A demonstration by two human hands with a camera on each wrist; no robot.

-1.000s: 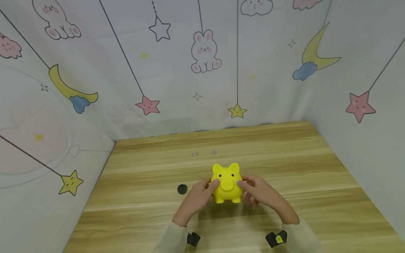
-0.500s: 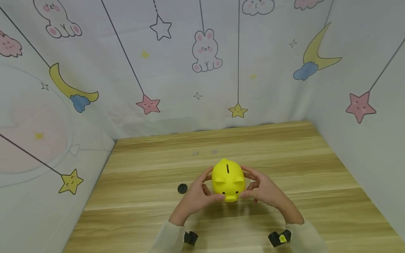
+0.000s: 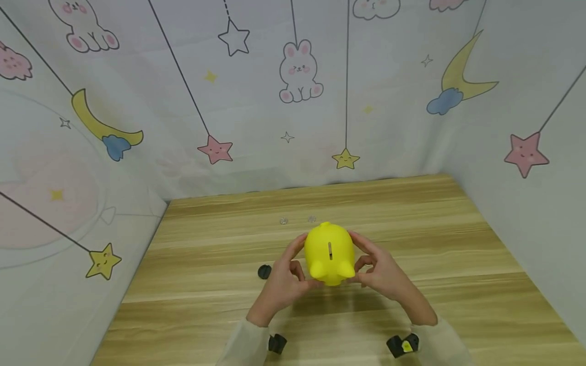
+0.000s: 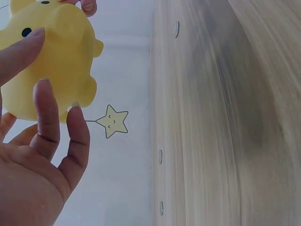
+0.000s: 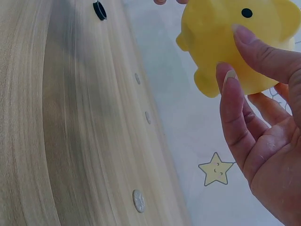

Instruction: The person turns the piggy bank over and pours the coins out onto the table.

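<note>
A yellow piggy bank (image 3: 329,244) is held between both hands, raised over the table in both wrist views. In the head view its back and dark coin slot (image 3: 330,251) face up at the camera, ears nearest the wrists. My left hand (image 3: 285,282) grips its left side, the thumb (image 4: 28,47) on the face near an eye. Gripping the other side, my right hand (image 3: 386,277) lays its thumb (image 5: 263,52) below the other eye. A round black plug (image 3: 264,272) lies beside the left hand.
Two coins, a left one (image 3: 284,221) and a right one (image 3: 312,219), lie behind the piggy bank on the wooden table (image 3: 458,244). Another coin (image 5: 138,201) shows in the right wrist view. A printed cloth wall (image 3: 256,112) encloses the back and sides.
The piggy bank has tipped: its face pointed at the head camera, and now its back and slot do. Both hands have turned with it and shifted their fingers along its sides.
</note>
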